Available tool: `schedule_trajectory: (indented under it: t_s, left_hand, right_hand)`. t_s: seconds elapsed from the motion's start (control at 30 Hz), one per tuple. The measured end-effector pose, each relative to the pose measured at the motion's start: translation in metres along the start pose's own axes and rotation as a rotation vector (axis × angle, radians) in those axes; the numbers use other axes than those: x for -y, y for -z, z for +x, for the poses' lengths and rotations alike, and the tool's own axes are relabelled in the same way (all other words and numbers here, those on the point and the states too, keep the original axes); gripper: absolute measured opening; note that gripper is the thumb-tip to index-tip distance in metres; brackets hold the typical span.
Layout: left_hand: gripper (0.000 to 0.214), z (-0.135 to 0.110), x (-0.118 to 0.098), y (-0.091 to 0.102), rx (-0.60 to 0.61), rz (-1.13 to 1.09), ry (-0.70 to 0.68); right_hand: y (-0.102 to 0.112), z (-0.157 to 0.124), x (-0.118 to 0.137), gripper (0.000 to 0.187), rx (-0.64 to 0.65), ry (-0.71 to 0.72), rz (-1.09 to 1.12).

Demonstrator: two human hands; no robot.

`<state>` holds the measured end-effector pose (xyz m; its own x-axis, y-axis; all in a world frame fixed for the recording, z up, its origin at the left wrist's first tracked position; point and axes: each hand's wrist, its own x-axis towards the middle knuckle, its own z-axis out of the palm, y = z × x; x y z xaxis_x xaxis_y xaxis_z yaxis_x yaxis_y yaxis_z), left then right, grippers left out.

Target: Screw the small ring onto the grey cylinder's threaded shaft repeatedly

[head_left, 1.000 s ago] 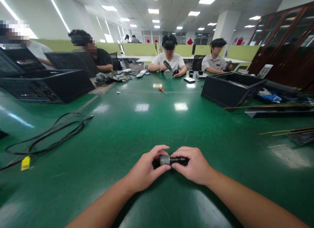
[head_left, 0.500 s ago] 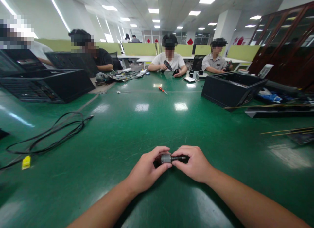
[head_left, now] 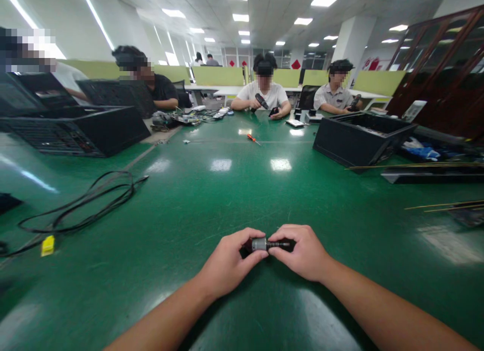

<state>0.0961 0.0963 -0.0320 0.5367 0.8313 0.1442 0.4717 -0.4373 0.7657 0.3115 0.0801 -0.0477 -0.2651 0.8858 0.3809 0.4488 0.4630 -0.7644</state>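
A small grey metal cylinder with a thin, spiral-grooved shaft (head_left: 259, 244) lies level between my hands, just over the near part of the table. My left hand (head_left: 230, 257) is closed round the cylinder, thumb below and forefinger above. From the other side, my right hand (head_left: 308, 252) pinches the shaft close to where it meets the cylinder. The shaft's thin end points right, inside the curl of my right hand. My left palm hides the cylinder's far end, so its exact kind does not show.
Black cables (head_left: 86, 205) with a yellow tag (head_left: 48, 245) lie left on the green table (head_left: 212, 194). An orange-handled screwdriver (head_left: 251, 137) rests ahead. Black computer cases (head_left: 124, 131) stand left, another open black case (head_left: 336, 139) right. Several people sit around the table.
The view has turned slightly left, shifting everything a little to the right. More of the spiral-grooved shaft shows by my right fingers. Both hands keep their hold.
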Motion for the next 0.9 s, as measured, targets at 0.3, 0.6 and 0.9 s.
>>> schedule_trajectory:
  t_s: [0.3, 0.6, 0.9]
  left_hand:
    - [0.020, -0.0003, -0.0001, 0.0001, -0.003, 0.002, -0.003]
    - [0.022, -0.0018, -0.0006, 0.0015, -0.018, 0.014, -0.031]
    - [0.022, -0.0021, -0.0007, 0.0022, -0.035, 0.030, -0.053]
  right_hand:
    - [0.0011, 0.0010, 0.0005, 0.012, -0.003, 0.037, 0.034]
    - [0.0023, 0.0011, 0.0029, 0.011, -0.018, 0.069, 0.059]
    - [0.0036, 0.0024, 0.0030, 0.010, -0.014, 0.044, 0.070]
